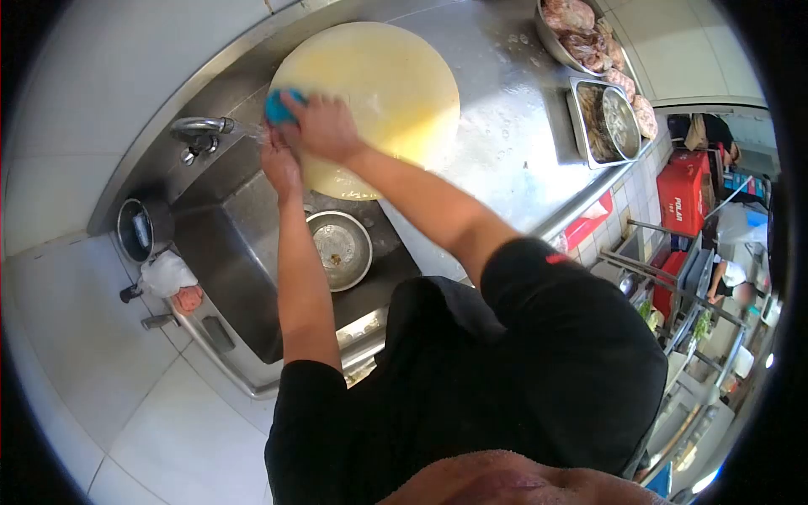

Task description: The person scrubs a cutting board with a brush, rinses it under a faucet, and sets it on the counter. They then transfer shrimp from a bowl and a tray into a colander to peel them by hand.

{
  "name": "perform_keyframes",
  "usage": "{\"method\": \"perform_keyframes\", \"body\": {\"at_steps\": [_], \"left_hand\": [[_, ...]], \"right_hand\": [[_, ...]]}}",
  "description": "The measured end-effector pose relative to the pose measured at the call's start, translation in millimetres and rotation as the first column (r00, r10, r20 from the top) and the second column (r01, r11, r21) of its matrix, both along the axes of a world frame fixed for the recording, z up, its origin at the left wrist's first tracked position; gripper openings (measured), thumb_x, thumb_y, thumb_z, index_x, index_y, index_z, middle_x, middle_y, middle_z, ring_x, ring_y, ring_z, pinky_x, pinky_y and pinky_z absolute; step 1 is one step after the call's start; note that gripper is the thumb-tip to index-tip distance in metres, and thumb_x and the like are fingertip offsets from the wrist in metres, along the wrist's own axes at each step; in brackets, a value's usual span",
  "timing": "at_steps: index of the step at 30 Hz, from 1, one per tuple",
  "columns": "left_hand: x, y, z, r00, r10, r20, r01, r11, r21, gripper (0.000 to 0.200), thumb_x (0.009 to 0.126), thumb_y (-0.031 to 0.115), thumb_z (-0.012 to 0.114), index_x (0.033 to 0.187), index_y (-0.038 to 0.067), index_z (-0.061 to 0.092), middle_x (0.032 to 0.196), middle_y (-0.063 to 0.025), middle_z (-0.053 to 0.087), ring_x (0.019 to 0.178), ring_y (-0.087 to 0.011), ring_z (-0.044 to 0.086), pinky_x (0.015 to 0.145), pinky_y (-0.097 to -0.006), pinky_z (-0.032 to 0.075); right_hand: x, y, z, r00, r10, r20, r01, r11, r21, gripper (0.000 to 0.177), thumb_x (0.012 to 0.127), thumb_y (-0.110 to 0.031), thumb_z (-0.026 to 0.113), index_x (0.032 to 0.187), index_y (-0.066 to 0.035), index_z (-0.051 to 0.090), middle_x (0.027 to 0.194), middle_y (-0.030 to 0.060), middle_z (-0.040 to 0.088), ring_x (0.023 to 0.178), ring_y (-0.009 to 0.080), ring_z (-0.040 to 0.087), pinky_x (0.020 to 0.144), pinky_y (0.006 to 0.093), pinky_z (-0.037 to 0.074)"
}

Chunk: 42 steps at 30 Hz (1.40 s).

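A large round yellowish cutting board (396,84), wet on its surface, lies on the steel counter and reaches over the sink's edge. My right hand (324,126) is closed on a blue sponge (282,106) at the board's left rim; motion blurs its fingers. Just below, my left hand (281,162) grips the same rim, with its fingertips partly hidden. Beside both hands, water runs from the curved faucet (202,126). Under the board's lower edge, a round metal bowl (339,251) with some water and small scraps sits in the steel sink (227,227).
At the sink's left corner stand a metal pot (143,229) and a white cloth or bag (167,274). Along the counter's far right are a bowl of meat (581,38) and a rectangular steel pan (589,126). Red coolers (682,194), metal racks and other people appear at right.
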State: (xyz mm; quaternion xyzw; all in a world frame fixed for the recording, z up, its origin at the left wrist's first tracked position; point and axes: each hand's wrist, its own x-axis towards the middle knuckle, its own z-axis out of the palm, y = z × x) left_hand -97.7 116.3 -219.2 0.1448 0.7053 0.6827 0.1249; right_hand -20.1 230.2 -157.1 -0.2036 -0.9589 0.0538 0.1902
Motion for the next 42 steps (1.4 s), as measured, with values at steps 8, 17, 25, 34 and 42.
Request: {"method": "perform_keyframes", "body": {"at_steps": [8, 17, 25, 34, 42], "left_hand": [[18, 4, 55, 0.996, 0.054, -0.065, -0.066, 0.978, -0.200, 0.044, 0.103, 0.022, 0.041, 0.140, 0.000, 0.050, 0.136, -0.0211, 0.057, 0.115, -0.0310, 0.060, 0.100, -0.0371, 0.044], [15, 5, 49, 0.992, 0.084, -0.098, -0.106, 0.963, -0.248, 0.043, 0.103, 0.021, 0.042, 0.141, 0.002, 0.050, 0.138, -0.0206, 0.056, 0.122, -0.0342, 0.057, 0.102, -0.0383, 0.043], [18, 8, 51, 0.979, 0.055, -0.196, -0.103, 0.964, -0.243, 0.043, 0.105, 0.025, 0.042, 0.139, 0.001, 0.051, 0.134, -0.0204, 0.059, 0.118, -0.0336, 0.060, 0.100, -0.0378, 0.044], [8, 2, 22, 0.975, 0.084, -0.208, -0.148, 0.937, -0.317, 0.041, 0.103, 0.020, 0.044, 0.137, -0.001, 0.052, 0.135, -0.0186, 0.058, 0.121, -0.0281, 0.057, 0.101, -0.0359, 0.044], [14, 9, 46, 0.997, 0.036, -0.067, -0.046, 0.987, -0.154, 0.042, 0.103, 0.025, 0.046, 0.135, -0.001, 0.055, 0.130, -0.0186, 0.062, 0.119, -0.0268, 0.059, 0.102, -0.0348, 0.043]], "right_hand": [[147, 174, 10, 0.973, -0.200, -0.115, 0.219, 0.958, 0.187, 0.047, 0.088, -0.042, 0.065, 0.132, -0.025, 0.061, 0.076, 0.0135, 0.061, 0.070, 0.0323, 0.063, 0.053, 0.0440, 0.048], [69, -12, 27, 0.990, 0.096, 0.108, -0.062, 0.958, -0.279, 0.054, 0.090, -0.041, 0.059, 0.142, -0.026, 0.051, 0.102, 0.0166, 0.065, 0.095, 0.0330, 0.064, 0.085, 0.0482, 0.047], [91, 168, 30, 0.958, -0.284, 0.037, 0.283, 0.958, 0.032, 0.050, 0.090, -0.038, 0.060, 0.138, -0.025, 0.054, 0.091, 0.0153, 0.065, 0.082, 0.0304, 0.064, 0.073, 0.0474, 0.046], [107, 6, 30, 0.989, 0.128, 0.073, -0.110, 0.971, -0.212, 0.051, 0.087, -0.041, 0.064, 0.136, -0.027, 0.057, 0.090, 0.0128, 0.064, 0.084, 0.0313, 0.064, 0.076, 0.0460, 0.048], [47, 159, 18, 0.952, -0.304, 0.040, 0.301, 0.952, 0.056, 0.045, 0.091, -0.040, 0.058, 0.133, -0.023, 0.056, 0.089, 0.0156, 0.067, 0.078, 0.0328, 0.067, 0.069, 0.0486, 0.050]]}}
